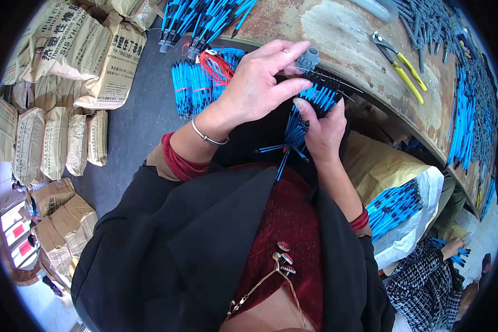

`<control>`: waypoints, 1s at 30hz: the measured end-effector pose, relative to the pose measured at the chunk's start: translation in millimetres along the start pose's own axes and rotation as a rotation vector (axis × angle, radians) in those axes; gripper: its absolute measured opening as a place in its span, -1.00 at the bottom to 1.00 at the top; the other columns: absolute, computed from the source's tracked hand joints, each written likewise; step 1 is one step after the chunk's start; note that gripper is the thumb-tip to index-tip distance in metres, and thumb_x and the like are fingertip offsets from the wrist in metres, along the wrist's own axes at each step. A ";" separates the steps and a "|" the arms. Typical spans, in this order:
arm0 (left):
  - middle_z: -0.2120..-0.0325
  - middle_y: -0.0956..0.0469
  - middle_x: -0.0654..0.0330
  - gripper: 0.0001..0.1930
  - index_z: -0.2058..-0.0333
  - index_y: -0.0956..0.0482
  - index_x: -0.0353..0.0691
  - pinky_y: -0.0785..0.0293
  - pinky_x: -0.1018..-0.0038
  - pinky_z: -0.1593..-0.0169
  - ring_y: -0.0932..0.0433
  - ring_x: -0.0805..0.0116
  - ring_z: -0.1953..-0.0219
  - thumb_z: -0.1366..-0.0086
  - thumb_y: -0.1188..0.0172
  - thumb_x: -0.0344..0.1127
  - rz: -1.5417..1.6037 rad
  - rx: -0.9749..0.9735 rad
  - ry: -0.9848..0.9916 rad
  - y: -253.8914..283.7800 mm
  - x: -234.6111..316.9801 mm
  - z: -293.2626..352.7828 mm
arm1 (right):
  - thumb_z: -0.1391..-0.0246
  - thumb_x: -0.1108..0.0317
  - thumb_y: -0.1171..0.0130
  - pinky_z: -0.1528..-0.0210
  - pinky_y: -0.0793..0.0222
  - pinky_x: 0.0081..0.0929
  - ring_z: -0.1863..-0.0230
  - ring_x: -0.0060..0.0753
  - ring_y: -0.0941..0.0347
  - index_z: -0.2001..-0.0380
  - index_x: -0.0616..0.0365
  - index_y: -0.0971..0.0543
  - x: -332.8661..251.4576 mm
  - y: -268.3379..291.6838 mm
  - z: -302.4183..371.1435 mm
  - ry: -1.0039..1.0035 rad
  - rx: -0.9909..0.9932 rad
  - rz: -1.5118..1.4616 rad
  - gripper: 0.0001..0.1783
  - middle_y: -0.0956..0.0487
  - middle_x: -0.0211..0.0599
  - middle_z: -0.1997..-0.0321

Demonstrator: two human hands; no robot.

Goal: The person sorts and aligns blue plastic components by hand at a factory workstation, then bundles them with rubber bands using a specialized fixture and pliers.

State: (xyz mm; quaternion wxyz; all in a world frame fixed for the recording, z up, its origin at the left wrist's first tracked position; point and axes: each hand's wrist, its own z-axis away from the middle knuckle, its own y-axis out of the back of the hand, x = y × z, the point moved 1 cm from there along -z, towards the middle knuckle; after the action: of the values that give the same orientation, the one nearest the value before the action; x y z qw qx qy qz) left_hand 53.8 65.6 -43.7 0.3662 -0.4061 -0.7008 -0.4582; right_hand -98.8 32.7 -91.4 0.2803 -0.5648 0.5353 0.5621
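Note:
My left hand (254,86) is closed, with its index finger and thumb around a dark grey ribbed plastic piece (311,57) at the table's edge. From this piece thin metal rods (337,83) run out to the right. Just below, my right hand (327,130) grips a fanned bundle of thin blue sticks with black ends (318,97), its thumb lying along them. The black ends of the bundle point up toward the rods. A few sticks hang down crosswise under the right thumb. The fingers behind the bundle are mostly hidden.
Pliers with yellow handles (406,80) lie on the worn wooden table (337,27). Piles of grey parts (420,27) and blue sticks (463,119) cover its right side. Tied blue bundles (191,91) lie left. Paper sacks (55,138) stack farther left. A co-worker's hand (454,247) is lower right.

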 end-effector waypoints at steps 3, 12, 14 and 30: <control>0.24 -0.43 0.16 -0.50 0.01 -0.39 -0.33 -0.45 0.61 0.22 -0.53 0.45 0.27 0.00 -0.25 -0.51 0.073 0.047 -0.015 -1.5 -5.2 -1.1 | 0.13 0.28 -0.33 0.27 -0.39 -0.52 0.38 -0.49 -0.50 0.23 0.20 -0.44 -0.6 -0.1 0.7 0.009 0.004 -0.010 -0.60 -0.59 -0.30 0.36; 0.30 -0.47 0.17 -0.58 0.12 -0.46 -0.33 -0.46 0.60 0.22 -0.55 0.46 0.28 0.04 -0.27 -0.57 0.204 0.133 0.110 -3.9 -1.3 -0.3 | 0.12 0.29 -0.32 0.32 -0.38 -0.57 0.42 -0.57 -0.48 0.27 0.21 -0.44 0.1 -2.0 3.1 -0.026 -0.025 -0.021 -0.63 -0.58 -0.36 0.41; 0.30 -0.47 0.17 -0.58 0.12 -0.46 -0.34 -0.46 0.61 0.22 -0.55 0.45 0.28 0.04 -0.26 -0.57 0.207 0.132 0.108 -4.0 -1.9 0.4 | 0.09 0.30 -0.30 0.33 -0.38 -0.56 0.44 -0.55 -0.48 0.27 0.21 -0.44 1.3 -2.1 3.7 -0.065 -0.042 -0.020 -0.65 -0.58 -0.35 0.42; 0.33 -0.53 0.21 -0.71 0.24 -0.46 -0.36 -0.49 0.59 0.20 -0.54 0.47 0.24 -0.01 -0.24 -0.62 0.393 0.002 0.150 14.7 0.9 0.5 | -0.01 0.37 -0.16 0.47 -0.36 -0.30 0.49 -0.03 -0.50 0.24 0.31 -0.34 -1.3 0.8 -6.6 0.193 -0.169 0.316 -0.69 -0.52 -0.06 0.51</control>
State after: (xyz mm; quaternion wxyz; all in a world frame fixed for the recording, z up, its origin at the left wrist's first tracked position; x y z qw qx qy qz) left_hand 66.7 70.0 -38.0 0.5002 -0.4992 -0.5793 -0.4062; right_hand -97.0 26.8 -88.6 0.0877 -0.5468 0.5925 0.5851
